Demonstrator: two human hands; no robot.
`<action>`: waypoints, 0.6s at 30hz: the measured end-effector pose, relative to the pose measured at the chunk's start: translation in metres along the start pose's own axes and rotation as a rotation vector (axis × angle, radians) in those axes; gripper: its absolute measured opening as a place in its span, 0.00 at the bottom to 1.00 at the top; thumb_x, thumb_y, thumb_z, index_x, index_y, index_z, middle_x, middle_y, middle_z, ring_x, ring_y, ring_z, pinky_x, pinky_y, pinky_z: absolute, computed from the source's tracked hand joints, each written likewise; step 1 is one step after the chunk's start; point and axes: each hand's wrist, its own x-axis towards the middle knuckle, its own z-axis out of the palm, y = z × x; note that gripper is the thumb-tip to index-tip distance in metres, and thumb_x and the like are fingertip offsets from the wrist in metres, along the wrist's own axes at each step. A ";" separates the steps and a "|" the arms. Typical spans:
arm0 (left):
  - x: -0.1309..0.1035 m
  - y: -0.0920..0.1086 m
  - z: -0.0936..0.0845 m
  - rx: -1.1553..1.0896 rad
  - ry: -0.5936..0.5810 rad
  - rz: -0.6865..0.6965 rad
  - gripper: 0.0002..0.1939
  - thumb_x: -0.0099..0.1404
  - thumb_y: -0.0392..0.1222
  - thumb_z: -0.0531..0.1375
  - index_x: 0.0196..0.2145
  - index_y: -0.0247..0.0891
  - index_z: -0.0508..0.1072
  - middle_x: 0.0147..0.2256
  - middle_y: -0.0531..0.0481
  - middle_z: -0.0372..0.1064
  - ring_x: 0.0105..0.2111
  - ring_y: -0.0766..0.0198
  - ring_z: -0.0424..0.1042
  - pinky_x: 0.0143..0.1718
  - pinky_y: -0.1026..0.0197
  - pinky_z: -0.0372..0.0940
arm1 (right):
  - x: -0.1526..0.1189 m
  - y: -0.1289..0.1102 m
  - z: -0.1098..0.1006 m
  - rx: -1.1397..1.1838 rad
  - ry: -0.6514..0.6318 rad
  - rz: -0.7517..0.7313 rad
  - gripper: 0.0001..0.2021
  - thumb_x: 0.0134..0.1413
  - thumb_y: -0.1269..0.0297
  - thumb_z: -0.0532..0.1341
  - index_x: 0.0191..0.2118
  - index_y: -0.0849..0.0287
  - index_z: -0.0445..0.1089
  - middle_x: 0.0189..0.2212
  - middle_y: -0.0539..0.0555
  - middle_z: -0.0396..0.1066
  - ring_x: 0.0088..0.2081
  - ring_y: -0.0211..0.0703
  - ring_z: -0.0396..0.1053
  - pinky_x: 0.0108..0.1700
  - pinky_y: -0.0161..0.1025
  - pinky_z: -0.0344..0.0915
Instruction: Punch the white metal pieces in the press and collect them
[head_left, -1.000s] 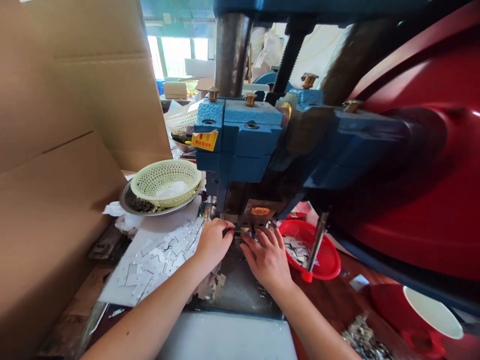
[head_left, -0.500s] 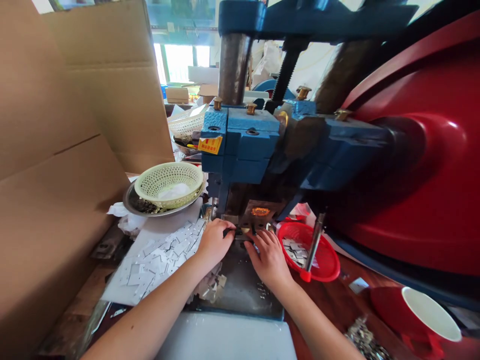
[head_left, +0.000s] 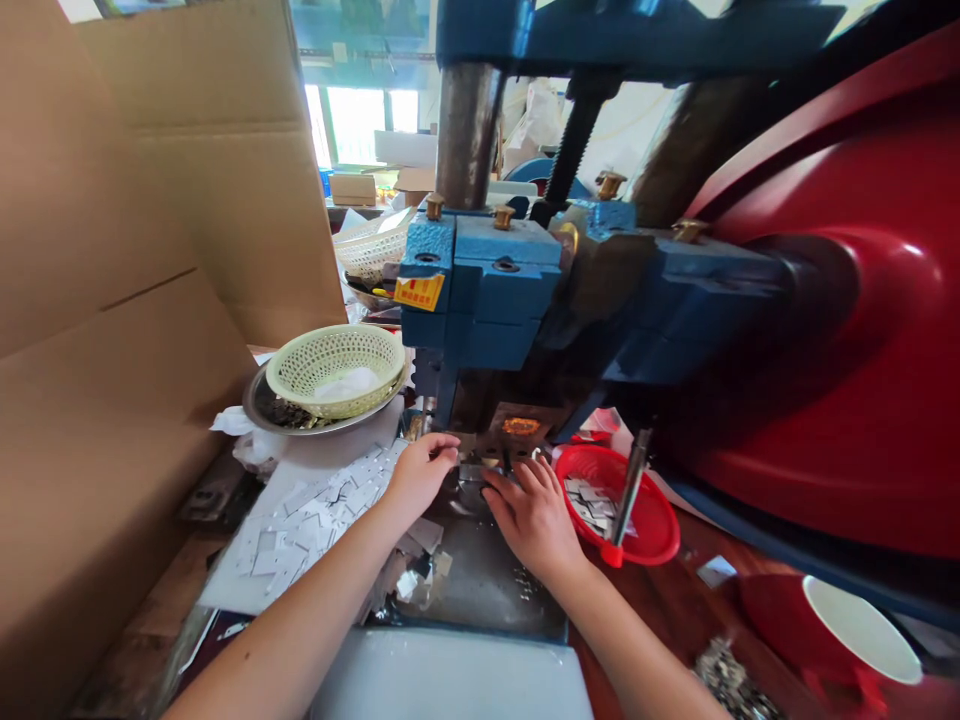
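In the head view, the left hand (head_left: 421, 480) is at the centre of the frame, fingers loosely bent, thumb near the forefinger; whether they grip anything I cannot tell. The right hand (head_left: 538, 515), just right of centre, lies palm down with its fingers stretched toward the foot of the blue press (head_left: 495, 340); their tips are partly hidden, so I cannot tell whether they grasp anything. A small metal block (head_left: 472, 473) sits between the hands, under the press. Flat metal plates (head_left: 300, 530) lie scattered on a white sheet (head_left: 229, 590) at the lower left, and more fill part of a red basket (head_left: 664, 535) right of centre. A green basket (head_left: 330, 350) rests on a metal bowl (head_left: 257, 405) at the left. A big red wheel (head_left: 862, 400) takes up the right side.
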 end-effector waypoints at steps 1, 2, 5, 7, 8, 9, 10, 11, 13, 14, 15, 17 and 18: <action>-0.001 0.002 -0.001 -0.004 -0.016 0.004 0.12 0.62 0.38 0.55 0.40 0.37 0.75 0.38 0.48 0.76 0.37 0.62 0.74 0.40 0.62 0.67 | -0.001 0.002 0.002 0.035 0.016 0.010 0.12 0.59 0.61 0.55 0.45 0.54 0.71 0.40 0.56 0.70 0.49 0.50 0.63 0.55 0.55 0.57; -0.002 0.005 -0.002 -0.007 -0.032 0.011 0.11 0.61 0.38 0.56 0.39 0.38 0.76 0.38 0.49 0.76 0.38 0.61 0.74 0.41 0.62 0.67 | -0.001 0.003 0.003 0.070 0.036 0.020 0.12 0.60 0.62 0.54 0.45 0.56 0.71 0.40 0.57 0.70 0.49 0.50 0.63 0.54 0.54 0.58; -0.007 0.011 -0.003 0.062 -0.076 0.062 0.09 0.60 0.39 0.57 0.35 0.41 0.77 0.37 0.53 0.77 0.39 0.61 0.74 0.43 0.61 0.66 | -0.003 0.007 0.007 0.137 0.079 0.028 0.12 0.60 0.65 0.53 0.46 0.58 0.70 0.41 0.58 0.69 0.49 0.50 0.63 0.51 0.52 0.62; -0.008 0.013 -0.002 0.134 -0.082 0.090 0.10 0.61 0.40 0.56 0.35 0.42 0.78 0.37 0.53 0.77 0.39 0.60 0.74 0.43 0.60 0.65 | -0.003 0.009 0.007 0.147 0.074 0.017 0.13 0.60 0.67 0.52 0.46 0.56 0.70 0.41 0.58 0.69 0.49 0.49 0.62 0.51 0.52 0.62; -0.008 0.013 -0.001 0.165 -0.076 0.098 0.10 0.61 0.40 0.56 0.35 0.42 0.78 0.37 0.52 0.77 0.39 0.59 0.74 0.43 0.59 0.65 | -0.004 0.009 0.007 0.146 0.065 0.009 0.13 0.59 0.68 0.52 0.46 0.55 0.71 0.41 0.57 0.69 0.49 0.49 0.62 0.51 0.52 0.62; -0.008 0.013 0.000 0.186 -0.066 0.102 0.10 0.61 0.41 0.56 0.36 0.42 0.78 0.37 0.51 0.76 0.39 0.58 0.74 0.43 0.59 0.65 | -0.004 0.010 0.007 0.140 0.054 0.003 0.14 0.59 0.69 0.52 0.46 0.55 0.71 0.41 0.57 0.69 0.49 0.49 0.62 0.51 0.52 0.62; -0.008 0.013 0.000 0.197 -0.056 0.105 0.10 0.61 0.41 0.56 0.36 0.41 0.78 0.38 0.51 0.76 0.39 0.58 0.73 0.43 0.58 0.65 | -0.004 0.010 0.007 0.130 0.044 -0.002 0.15 0.58 0.70 0.51 0.46 0.55 0.71 0.42 0.57 0.69 0.49 0.50 0.62 0.51 0.53 0.61; -0.008 0.012 0.001 0.211 -0.047 0.114 0.10 0.62 0.41 0.56 0.36 0.41 0.78 0.38 0.50 0.76 0.40 0.58 0.73 0.44 0.58 0.65 | -0.005 0.010 0.006 0.114 0.034 -0.007 0.16 0.58 0.71 0.51 0.46 0.54 0.72 0.42 0.57 0.69 0.49 0.50 0.61 0.52 0.54 0.61; -0.007 0.012 0.002 0.240 -0.032 0.140 0.10 0.62 0.40 0.56 0.36 0.40 0.78 0.38 0.49 0.76 0.40 0.57 0.73 0.45 0.57 0.64 | -0.005 0.010 0.005 0.066 0.013 -0.010 0.18 0.56 0.73 0.51 0.47 0.53 0.71 0.42 0.57 0.69 0.50 0.51 0.61 0.54 0.56 0.58; -0.007 0.012 0.002 0.253 -0.026 0.155 0.10 0.61 0.39 0.56 0.36 0.40 0.78 0.38 0.48 0.75 0.40 0.57 0.72 0.45 0.57 0.64 | -0.005 0.009 0.004 0.036 0.005 -0.008 0.19 0.56 0.73 0.51 0.48 0.52 0.71 0.42 0.57 0.69 0.50 0.51 0.60 0.54 0.58 0.57; -0.007 0.012 0.002 0.266 -0.019 0.170 0.09 0.61 0.39 0.57 0.35 0.40 0.78 0.37 0.48 0.75 0.40 0.57 0.72 0.45 0.57 0.64 | -0.005 0.008 0.003 0.004 -0.005 -0.006 0.19 0.55 0.74 0.51 0.48 0.51 0.71 0.42 0.57 0.69 0.50 0.51 0.60 0.55 0.59 0.56; -0.007 0.013 0.003 0.288 -0.007 0.194 0.09 0.61 0.37 0.57 0.34 0.40 0.78 0.36 0.48 0.74 0.40 0.58 0.71 0.45 0.57 0.64 | -0.004 0.006 0.000 -0.057 -0.021 -0.002 0.20 0.53 0.75 0.52 0.47 0.49 0.72 0.42 0.56 0.70 0.50 0.51 0.60 0.57 0.60 0.53; -0.007 0.012 0.004 0.296 -0.003 0.204 0.08 0.61 0.37 0.57 0.34 0.40 0.78 0.35 0.48 0.74 0.39 0.58 0.71 0.45 0.56 0.64 | -0.004 0.006 -0.001 -0.082 -0.028 -0.003 0.20 0.53 0.75 0.53 0.47 0.49 0.72 0.42 0.55 0.70 0.50 0.51 0.60 0.57 0.60 0.52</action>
